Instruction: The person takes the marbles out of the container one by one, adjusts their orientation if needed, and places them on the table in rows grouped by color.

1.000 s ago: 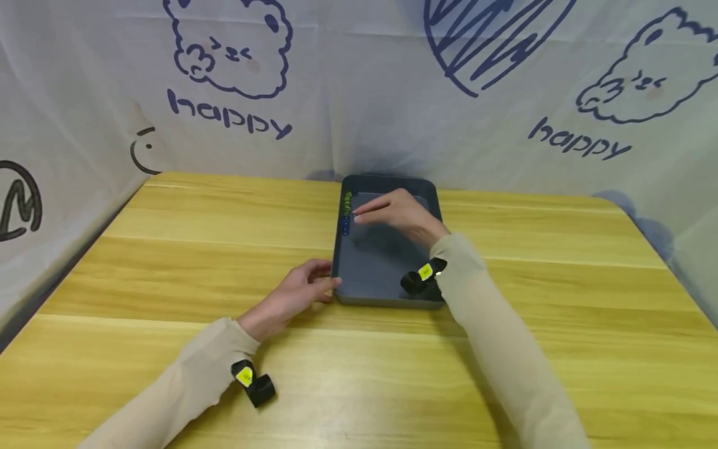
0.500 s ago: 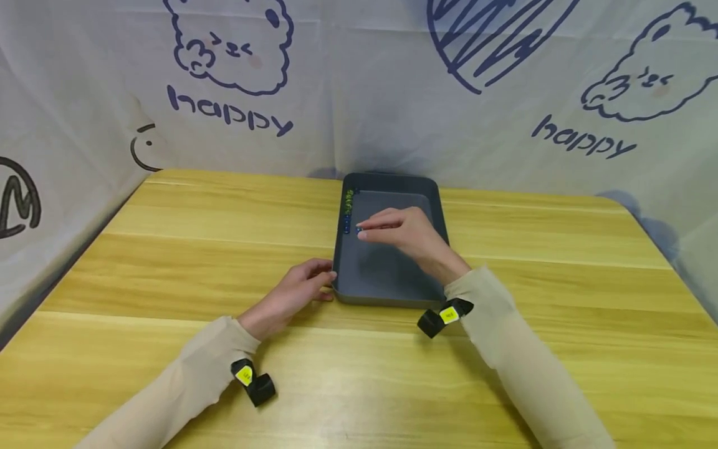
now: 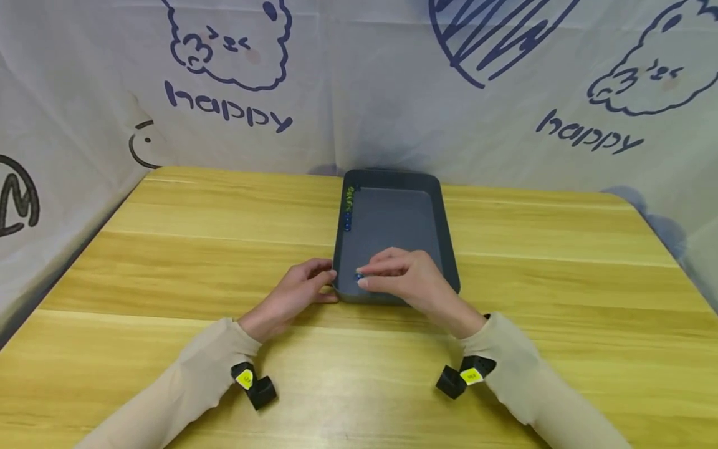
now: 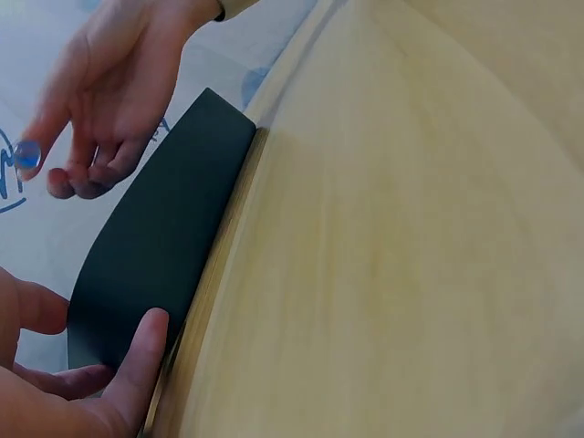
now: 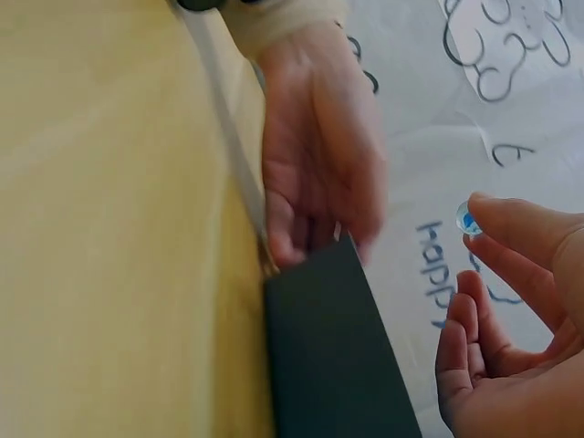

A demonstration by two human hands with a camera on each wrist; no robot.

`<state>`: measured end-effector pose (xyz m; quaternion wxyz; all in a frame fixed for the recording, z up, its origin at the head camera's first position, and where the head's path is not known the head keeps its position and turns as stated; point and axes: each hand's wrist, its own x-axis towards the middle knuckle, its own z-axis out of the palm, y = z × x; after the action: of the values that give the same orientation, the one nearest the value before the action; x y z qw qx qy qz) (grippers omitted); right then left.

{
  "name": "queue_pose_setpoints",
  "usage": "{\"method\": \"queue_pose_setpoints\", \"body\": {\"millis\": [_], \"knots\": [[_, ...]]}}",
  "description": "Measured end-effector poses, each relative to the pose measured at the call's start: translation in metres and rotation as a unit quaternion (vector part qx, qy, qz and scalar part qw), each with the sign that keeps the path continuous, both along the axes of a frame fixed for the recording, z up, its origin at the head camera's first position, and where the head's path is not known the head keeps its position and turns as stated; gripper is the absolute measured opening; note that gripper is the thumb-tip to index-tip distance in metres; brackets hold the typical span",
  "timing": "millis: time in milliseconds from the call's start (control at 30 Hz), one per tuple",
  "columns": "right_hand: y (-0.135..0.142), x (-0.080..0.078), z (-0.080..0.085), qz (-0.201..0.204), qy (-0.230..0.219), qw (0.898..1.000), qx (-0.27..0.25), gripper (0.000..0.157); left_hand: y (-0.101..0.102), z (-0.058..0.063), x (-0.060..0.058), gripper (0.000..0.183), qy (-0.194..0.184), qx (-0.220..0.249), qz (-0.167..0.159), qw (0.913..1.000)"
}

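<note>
Over the near left part of a dark grey tray, my right hand pinches a clear marble with blue inside between thumb and fingertips. The same marble shows at the fingertips in the left wrist view. My left hand holds the tray's near left corner, its thumb at the rim and fingers against the outer wall. Inside the tray, along its left wall, a row holds several yellow-green marbles at the far end and several blue marbles nearer.
The tray stands on a wood-grain table, its far end near a white cloth backdrop with blue drawings. A dark marble sits in the tray's far left corner area. Both wrists carry black camera mounts.
My right hand has moved from beside the marble row toward the tray's near end, carrying the marble. My left hand stays at the corner, its thumb drawn back slightly at the rim.
</note>
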<state>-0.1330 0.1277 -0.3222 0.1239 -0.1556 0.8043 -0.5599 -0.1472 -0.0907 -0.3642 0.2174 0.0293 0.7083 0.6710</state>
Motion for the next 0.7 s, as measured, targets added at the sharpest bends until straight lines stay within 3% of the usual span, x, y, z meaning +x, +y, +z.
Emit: {"method": "queue_pose_setpoints", "body": {"millis": [233, 433, 700], "knots": [[-0.003, 0.017, -0.004, 0.029, 0.017, 0.999, -0.003, 0.02, 0.001, 0.003, 0.001, 0.042, 0.0, 0.001, 0.005, 1.0], [-0.009, 0.028, -0.013, 0.023, 0.023, 0.999, -0.025, 0.019, 0.001, 0.002, 0.001, 0.042, 0.002, 0.001, 0.006, 1.0], [-0.018, 0.04, -0.024, 0.022, 0.035, 0.999, -0.012, 0.019, 0.001, 0.001, 0.001, 0.042, 0.006, 0.005, 0.004, 1.0]]}}
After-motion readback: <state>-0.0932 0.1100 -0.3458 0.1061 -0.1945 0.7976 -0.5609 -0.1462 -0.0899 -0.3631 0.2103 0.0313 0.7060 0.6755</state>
